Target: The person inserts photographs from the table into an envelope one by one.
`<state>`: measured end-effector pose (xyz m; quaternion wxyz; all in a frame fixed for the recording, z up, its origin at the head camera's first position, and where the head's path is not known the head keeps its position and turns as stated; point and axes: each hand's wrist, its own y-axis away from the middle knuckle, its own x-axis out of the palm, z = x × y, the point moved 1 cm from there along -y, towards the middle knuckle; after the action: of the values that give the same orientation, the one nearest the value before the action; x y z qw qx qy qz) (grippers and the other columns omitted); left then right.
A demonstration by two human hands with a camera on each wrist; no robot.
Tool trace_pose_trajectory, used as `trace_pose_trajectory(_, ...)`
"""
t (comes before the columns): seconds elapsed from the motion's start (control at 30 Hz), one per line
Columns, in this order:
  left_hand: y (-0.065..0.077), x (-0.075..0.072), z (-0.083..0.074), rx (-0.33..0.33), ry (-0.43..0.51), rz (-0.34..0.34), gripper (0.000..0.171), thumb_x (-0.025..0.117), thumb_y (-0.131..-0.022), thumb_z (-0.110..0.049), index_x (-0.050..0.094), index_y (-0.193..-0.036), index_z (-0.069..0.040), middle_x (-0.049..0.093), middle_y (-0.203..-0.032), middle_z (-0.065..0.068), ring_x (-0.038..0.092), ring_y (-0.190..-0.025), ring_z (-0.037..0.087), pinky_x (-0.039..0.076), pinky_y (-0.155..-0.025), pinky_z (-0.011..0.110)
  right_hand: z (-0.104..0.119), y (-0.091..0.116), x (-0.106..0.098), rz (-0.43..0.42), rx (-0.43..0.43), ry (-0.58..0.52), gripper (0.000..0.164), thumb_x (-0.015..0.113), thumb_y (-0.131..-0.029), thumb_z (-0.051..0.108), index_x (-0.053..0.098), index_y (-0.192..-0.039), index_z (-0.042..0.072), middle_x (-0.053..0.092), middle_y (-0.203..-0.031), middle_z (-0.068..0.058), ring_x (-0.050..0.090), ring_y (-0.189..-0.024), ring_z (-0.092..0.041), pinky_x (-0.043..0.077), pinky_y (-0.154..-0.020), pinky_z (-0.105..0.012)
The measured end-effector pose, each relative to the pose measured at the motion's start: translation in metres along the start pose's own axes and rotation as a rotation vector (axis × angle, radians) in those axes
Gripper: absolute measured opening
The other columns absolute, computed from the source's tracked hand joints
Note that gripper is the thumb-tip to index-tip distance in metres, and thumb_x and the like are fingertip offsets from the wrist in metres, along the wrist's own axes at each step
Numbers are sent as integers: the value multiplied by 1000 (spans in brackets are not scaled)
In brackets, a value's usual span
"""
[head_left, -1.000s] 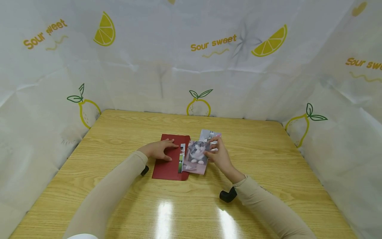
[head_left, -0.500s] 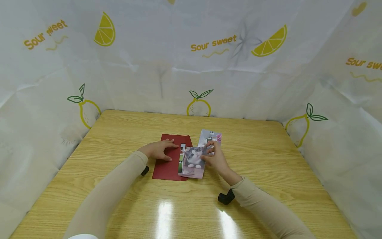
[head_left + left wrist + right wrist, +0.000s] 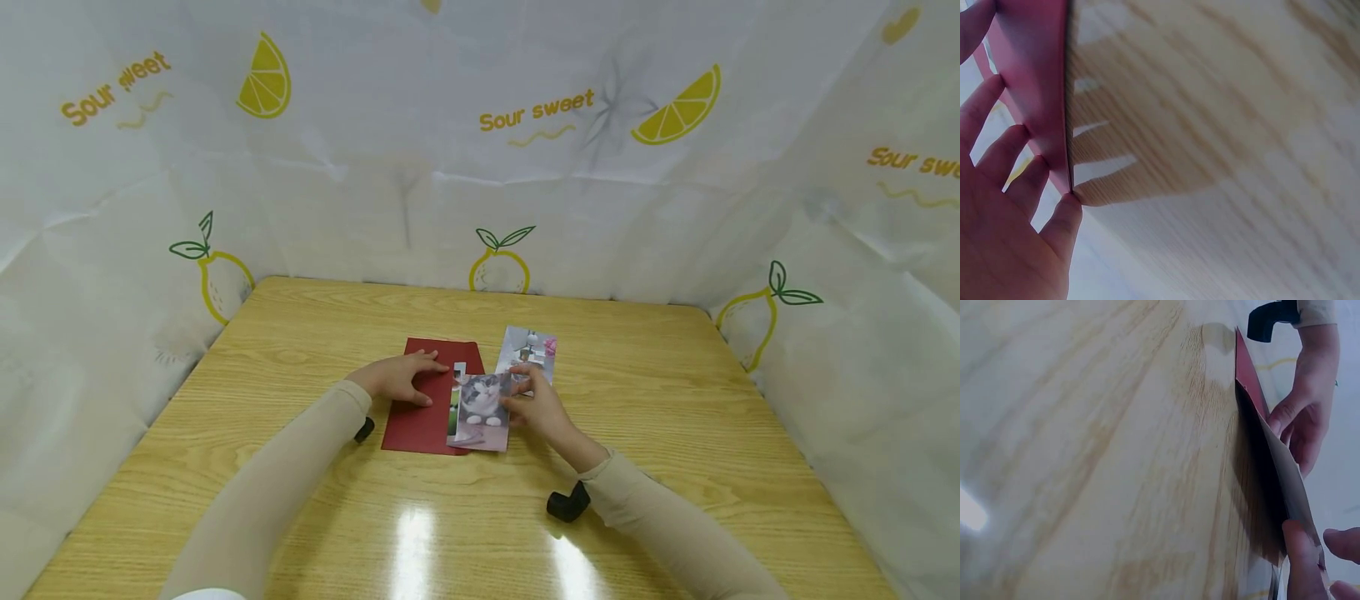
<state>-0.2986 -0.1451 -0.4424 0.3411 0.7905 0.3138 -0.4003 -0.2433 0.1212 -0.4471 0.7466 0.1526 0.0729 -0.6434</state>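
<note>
A red envelope (image 3: pixel 416 427) lies flat on the table in the head view. My left hand (image 3: pixel 399 379) rests on it with fingers spread, and in the left wrist view its fingertips touch the envelope (image 3: pixel 1032 75). A narrow strip of a green-toned picture (image 3: pixel 453 415) shows at the envelope's right part. My right hand (image 3: pixel 542 410) pinches the right edge of a cat photo (image 3: pixel 482 408), whose left part overlaps the envelope and that strip. In the right wrist view the photo (image 3: pixel 1288 478) is tilted up off the table. Behind the right hand lies another photo (image 3: pixel 517 343).
The wooden table (image 3: pixel 637 375) ends at a white cloth (image 3: pixel 360 208) with lemon prints that rises around its back and sides. Black wrist-camera mounts show below each wrist, the right mount (image 3: pixel 568 503) close to the tabletop.
My right hand has brought the cat photo left and nearer to me, over the envelope's right side. The other photo is more exposed. My left hand has stayed in place.
</note>
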Motion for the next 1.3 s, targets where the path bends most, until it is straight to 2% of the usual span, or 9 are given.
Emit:
trace_pose_trajectory(0.13, 1, 0, -1, -1, 0, -1, 63, 68, -91, -31, 43, -148, -19, 18, -162, 10, 10, -150, 33, 19, -118, 53, 1, 4, -3, 57, 32, 9, 68, 67, -86, -6, 39, -146, 8, 54, -106, -18, 60, -63, -15, 58, -56, -36)
trace_pose_trajectory(0.3, 2, -1, -1, -1, 0, 2, 64, 68, -91, -30, 42, -148, -19, 17, -162, 10, 9, -150, 33, 19, -118, 53, 3, 7, -5, 101, 24, 5, 76, 65, -84, -10, 32, -150, 6, 54, -110, -22, 59, -60, -14, 58, -56, -34)
trace_pose_trajectory(0.5, 1, -2, -1, -2, 6, 11, 64, 67, -91, -31, 42, -148, -18, 17, -162, 11, 9, -150, 33, 18, -118, 53, 5, 4, -1, 90, 20, -4, 76, 65, -85, -11, 32, -151, 8, 54, -112, -24, 59, -63, -12, 58, -57, -31)
trace_pose_trajectory(0.87, 0, -2, -2, 5, 4, 14, 64, 67, -91, -30, 42, -148, -18, 16, -162, 11, 8, -150, 33, 18, -118, 53, 9, 2, 11, 98, 4, -58, 73, 61, -86, -13, 33, -150, 7, 54, -111, -23, 61, -70, -14, 59, -60, -35)
trace_pose_trajectory(1.1, 0, -3, -2, 6, 1, 15, 64, 67, -91, -30, 41, -149, -17, 16, -162, 12, 8, -150, 34, 18, -118, 53, 12, -2, 19, 93, 17, -31, 75, 63, -85, -13, 34, -150, 8, 55, -111, -21, 59, -65, -14, 59, -58, -33)
trace_pose_trajectory(1.3, 0, -2, -1, 4, -1, 11, 64, 68, -91, -31, 42, -148, -17, 17, -162, 12, 9, -150, 34, 19, -117, 54, 10, -7, 23, 98, 30, 6, 74, 64, -86, -11, 33, -151, 6, 55, -109, -19, 58, -68, -12, 59, -63, -31)
